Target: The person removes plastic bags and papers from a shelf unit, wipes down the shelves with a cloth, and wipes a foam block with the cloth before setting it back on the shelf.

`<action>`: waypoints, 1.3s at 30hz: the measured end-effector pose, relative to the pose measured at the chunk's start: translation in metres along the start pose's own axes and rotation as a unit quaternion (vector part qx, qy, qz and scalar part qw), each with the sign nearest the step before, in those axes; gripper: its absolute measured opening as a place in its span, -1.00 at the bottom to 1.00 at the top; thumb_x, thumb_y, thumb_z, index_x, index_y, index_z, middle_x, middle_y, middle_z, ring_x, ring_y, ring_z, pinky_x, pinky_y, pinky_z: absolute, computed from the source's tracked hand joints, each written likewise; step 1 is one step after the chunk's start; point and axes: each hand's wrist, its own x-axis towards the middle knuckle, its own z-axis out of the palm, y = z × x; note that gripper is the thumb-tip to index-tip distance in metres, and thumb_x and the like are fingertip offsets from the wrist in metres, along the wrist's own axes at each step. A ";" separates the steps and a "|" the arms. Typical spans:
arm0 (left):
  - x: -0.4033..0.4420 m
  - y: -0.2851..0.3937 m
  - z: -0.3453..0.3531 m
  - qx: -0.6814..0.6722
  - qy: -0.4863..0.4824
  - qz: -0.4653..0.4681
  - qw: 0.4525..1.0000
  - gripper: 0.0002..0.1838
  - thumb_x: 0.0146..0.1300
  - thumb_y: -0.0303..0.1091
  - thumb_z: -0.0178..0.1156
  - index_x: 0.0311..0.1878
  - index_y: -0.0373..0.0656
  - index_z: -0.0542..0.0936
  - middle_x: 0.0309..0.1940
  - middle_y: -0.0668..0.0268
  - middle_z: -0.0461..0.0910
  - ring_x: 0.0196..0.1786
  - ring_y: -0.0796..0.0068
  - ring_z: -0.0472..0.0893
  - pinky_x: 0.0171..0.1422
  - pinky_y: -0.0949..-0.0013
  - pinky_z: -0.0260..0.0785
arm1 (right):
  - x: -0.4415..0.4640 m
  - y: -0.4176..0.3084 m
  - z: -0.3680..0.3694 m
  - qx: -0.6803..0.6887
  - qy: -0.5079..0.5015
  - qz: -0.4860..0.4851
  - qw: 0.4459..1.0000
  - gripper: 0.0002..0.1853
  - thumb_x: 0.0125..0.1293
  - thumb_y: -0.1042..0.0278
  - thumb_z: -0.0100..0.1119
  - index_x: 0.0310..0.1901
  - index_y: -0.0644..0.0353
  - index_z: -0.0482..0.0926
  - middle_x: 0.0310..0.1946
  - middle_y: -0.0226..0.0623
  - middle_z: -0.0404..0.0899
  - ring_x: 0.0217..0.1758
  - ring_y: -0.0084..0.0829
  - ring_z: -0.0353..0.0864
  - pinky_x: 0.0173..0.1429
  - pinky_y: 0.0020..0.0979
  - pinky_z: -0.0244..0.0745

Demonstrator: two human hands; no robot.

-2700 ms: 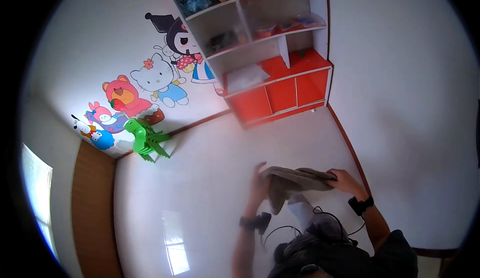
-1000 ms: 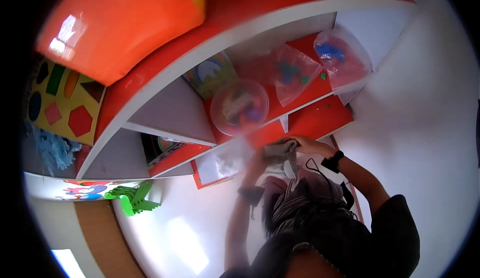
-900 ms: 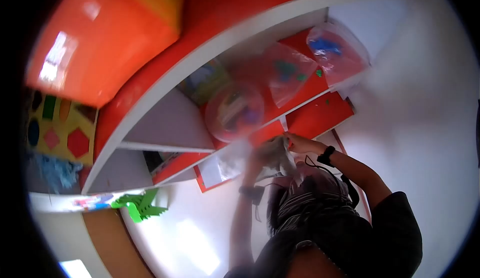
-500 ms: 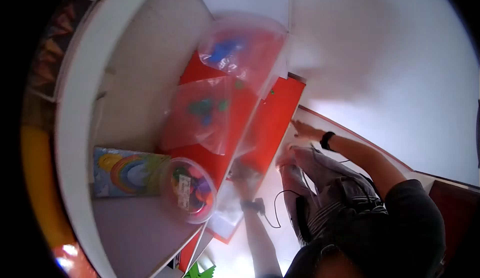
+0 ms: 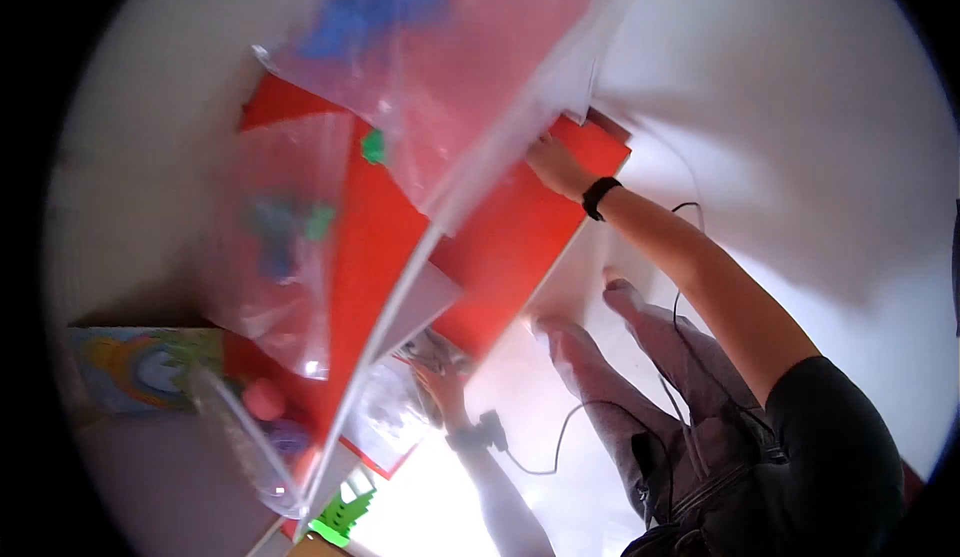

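My right hand [image 5: 560, 165] reaches onto the lower red board [image 5: 520, 247], with a black band at its wrist. Its fingers are bent down to the surface, near the hanging edge of a clear plastic bag [image 5: 480, 67] that holds blue pieces. Whatever is between those fingertips is hidden. Lower down, my left hand [image 5: 443, 382] grips a crumpled grey cloth-like thing [image 5: 437, 349] at the board's near end. Beside it lies a shiny clear plastic sheet or bag [image 5: 385, 407]. Another clear bag [image 5: 285, 247], blurred, holds green and blue pieces on the upper red surface [image 5: 375, 247].
A pale shelf edge [image 5: 385, 322] runs diagonally between the bags and my hands. At the lower left are a rainbow picture box [image 5: 150, 367] and a clear tub [image 5: 245, 447] with coloured pieces. A green toothed piece [image 5: 345, 507] sits below. A cable hangs by my legs.
My right hand has moved from beside the board up and left onto it. My left hand has shifted left with the grey thing. The view has come closer to the bags.
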 end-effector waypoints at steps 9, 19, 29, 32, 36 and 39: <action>-0.005 0.015 0.064 0.106 0.141 0.018 0.984 -0.03 0.08 0.03 0.10 0.31 -0.33 -0.23 0.26 -0.19 -0.11 0.30 -0.15 -0.02 0.32 -0.02 -0.08 | -0.010 -0.045 -0.041 0.185 0.013 -0.072 0.980 -0.87 0.19 0.49 -0.15 -0.27 0.29 0.40 -0.27 -0.05 0.40 -0.17 -0.11 0.42 -0.14 -0.24 0.36; -0.012 0.014 0.072 0.118 0.178 0.017 0.977 -0.07 0.08 -0.04 0.09 0.32 -0.25 -0.23 0.25 -0.17 -0.10 0.31 -0.14 -0.02 0.29 -0.05 -0.03 | 0.005 -0.058 -0.018 0.283 0.040 0.009 0.958 -0.92 0.13 0.51 -0.04 -0.38 0.34 0.38 -0.39 -0.02 0.40 -0.31 -0.11 0.44 -0.28 -0.22 0.33; -0.013 0.020 0.079 0.075 0.202 0.034 0.976 -0.15 0.12 -0.09 0.05 0.32 -0.25 -0.18 0.25 -0.18 -0.11 0.30 -0.17 -0.02 0.27 -0.08 -0.02 | 0.105 -0.088 -0.022 0.416 -0.022 0.026 0.909 -0.86 0.07 0.60 -0.01 -0.28 0.33 0.40 -0.09 -0.05 0.39 -0.10 -0.11 0.42 -0.14 -0.25 0.36; -0.017 0.019 0.075 0.058 0.222 0.051 0.972 -0.18 0.13 -0.10 0.03 0.32 -0.22 -0.14 0.26 -0.16 -0.10 0.31 -0.15 -0.02 0.28 -0.09 -0.05 | 0.109 -0.076 0.022 0.207 0.020 -0.101 0.973 -0.82 0.05 0.61 0.00 -0.25 0.31 0.43 -0.07 -0.08 0.40 -0.15 -0.14 0.45 -0.17 -0.32 0.38; -0.031 0.048 0.069 0.167 0.265 -0.030 0.949 -0.26 0.17 -0.15 0.01 0.33 -0.15 -0.08 0.28 -0.05 -0.07 0.32 -0.10 -0.03 0.29 -0.09 -0.13 | 0.093 -0.079 -0.011 0.190 0.002 -0.077 0.979 -0.88 0.03 0.56 0.08 -0.34 0.26 0.44 -0.11 -0.14 0.44 -0.14 -0.26 0.47 -0.14 -0.37 0.38; -0.049 0.093 0.054 0.072 0.310 0.027 0.948 -0.39 0.19 -0.34 0.01 0.29 -0.13 0.04 0.29 0.05 -0.02 0.32 -0.01 0.01 0.30 -0.08 -0.14 | 0.057 -0.094 -0.066 0.310 -0.065 0.062 0.947 -0.90 0.02 0.52 0.14 -0.40 0.23 0.44 -0.13 -0.19 0.47 -0.14 -0.34 0.48 -0.12 -0.41 0.37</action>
